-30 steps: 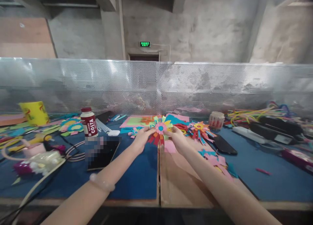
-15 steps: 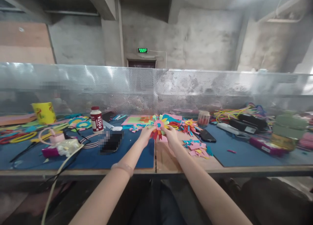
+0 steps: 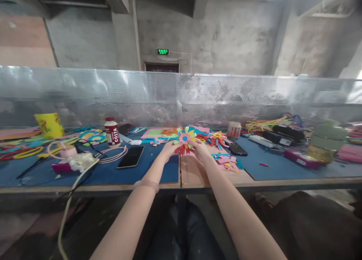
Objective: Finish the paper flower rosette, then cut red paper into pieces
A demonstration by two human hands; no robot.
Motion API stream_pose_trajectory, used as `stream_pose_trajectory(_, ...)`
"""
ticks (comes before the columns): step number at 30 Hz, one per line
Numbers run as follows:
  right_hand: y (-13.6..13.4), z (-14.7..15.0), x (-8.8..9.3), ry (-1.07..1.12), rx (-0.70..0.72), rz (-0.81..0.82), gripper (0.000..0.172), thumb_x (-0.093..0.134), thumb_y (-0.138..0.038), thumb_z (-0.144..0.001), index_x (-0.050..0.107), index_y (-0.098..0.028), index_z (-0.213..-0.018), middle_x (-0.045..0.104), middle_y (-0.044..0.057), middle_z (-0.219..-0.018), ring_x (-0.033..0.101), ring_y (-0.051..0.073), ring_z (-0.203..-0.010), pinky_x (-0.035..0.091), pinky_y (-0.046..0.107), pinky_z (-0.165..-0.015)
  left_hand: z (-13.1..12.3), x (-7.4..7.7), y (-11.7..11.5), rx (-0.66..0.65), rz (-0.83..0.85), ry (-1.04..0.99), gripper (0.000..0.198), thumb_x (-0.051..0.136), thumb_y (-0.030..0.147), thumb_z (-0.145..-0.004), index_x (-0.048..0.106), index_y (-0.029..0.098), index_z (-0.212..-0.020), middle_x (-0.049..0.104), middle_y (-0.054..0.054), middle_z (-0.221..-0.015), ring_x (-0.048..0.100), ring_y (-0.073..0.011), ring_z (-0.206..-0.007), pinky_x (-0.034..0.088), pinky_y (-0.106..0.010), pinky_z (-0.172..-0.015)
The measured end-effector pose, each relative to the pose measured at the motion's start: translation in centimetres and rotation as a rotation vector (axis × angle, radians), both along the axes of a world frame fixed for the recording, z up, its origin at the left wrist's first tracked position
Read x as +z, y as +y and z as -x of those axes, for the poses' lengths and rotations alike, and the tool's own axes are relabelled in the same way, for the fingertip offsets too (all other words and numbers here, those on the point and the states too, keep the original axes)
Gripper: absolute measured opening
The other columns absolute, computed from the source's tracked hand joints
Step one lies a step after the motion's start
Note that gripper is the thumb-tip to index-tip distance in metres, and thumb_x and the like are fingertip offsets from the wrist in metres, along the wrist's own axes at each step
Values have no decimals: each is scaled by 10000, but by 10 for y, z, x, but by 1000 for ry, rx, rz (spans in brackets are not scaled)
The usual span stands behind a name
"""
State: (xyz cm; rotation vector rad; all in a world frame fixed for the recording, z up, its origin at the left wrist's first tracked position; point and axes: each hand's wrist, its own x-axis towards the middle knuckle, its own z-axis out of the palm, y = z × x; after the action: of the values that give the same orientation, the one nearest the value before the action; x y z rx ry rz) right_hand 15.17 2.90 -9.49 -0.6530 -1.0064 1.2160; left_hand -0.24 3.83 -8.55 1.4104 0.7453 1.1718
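Between my two hands, just above the table, is a paper flower (image 3: pixel 185 139) with red, yellow, green and pink petals and a blue centre. My left hand (image 3: pixel 170 150) grips its left edge, and my right hand (image 3: pixel 200 149) has the right edge between the fingers. Parts of the lower petals are covered by my fingers. A second paper flower (image 3: pixel 218 139), orange and red with blue strips, lies to the right of my right hand. Closer to me, cut paper pieces (image 3: pixel 227 162) in pink, blue and yellow are heaped. A smaller pink and blue paper flower (image 3: pixel 156 141) is left of my hands.
At left are a black phone (image 3: pixel 131 157), a red-capped bottle (image 3: pixel 112 132), a yellow cup (image 3: pixel 49 125) and a power strip with cables (image 3: pixel 82 162). At right are another phone (image 3: pixel 236 148), a clear jar (image 3: pixel 234 130) and a green bottle (image 3: pixel 325 141). A perforated metal screen (image 3: pixel 127 97) stands behind.
The camera view has shifted slightly, so the scene sits a little higher in the picture. Both hands still hold the flower, which now shows its face more fully.
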Motion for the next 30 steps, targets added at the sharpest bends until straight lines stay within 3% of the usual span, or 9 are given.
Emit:
stream_pose_trajectory(10, 4, 0, -10, -105, 79, 76, 291, 732, -313, -601, 612, -231, -854, 671, 10, -754, 622, 145, -608, 515, 287, -577, 6, -4, 7, 42, 23, 53, 322, 719, 354, -583, 647, 173, -839, 675, -44, -793, 617, -158, -682, 489, -289, -629)
stream_pose_trajectory(18, 5, 2, -11, -127, 71, 78, 282, 726, -305, -586, 623, -221, -834, 664, 11, -744, 605, 133, -591, 513, 274, -557, 6, 1, -1, 72, 18, 54, 324, 714, 399, -582, 627, 175, -799, 665, -37, -788, 613, -160, -690, 470, -283, -636)
stream_pose_trajectory(30, 3, 3, -9, -116, 89, 98, 232, 706, -327, -603, 608, -212, -779, 631, -9, -627, 572, 118, -525, 485, 255, -525, 7, -8, 16, 123, 11, 11, 332, 698, 364, -593, 613, 194, -865, 654, -23, -834, 615, -155, -718, 450, -253, -618)
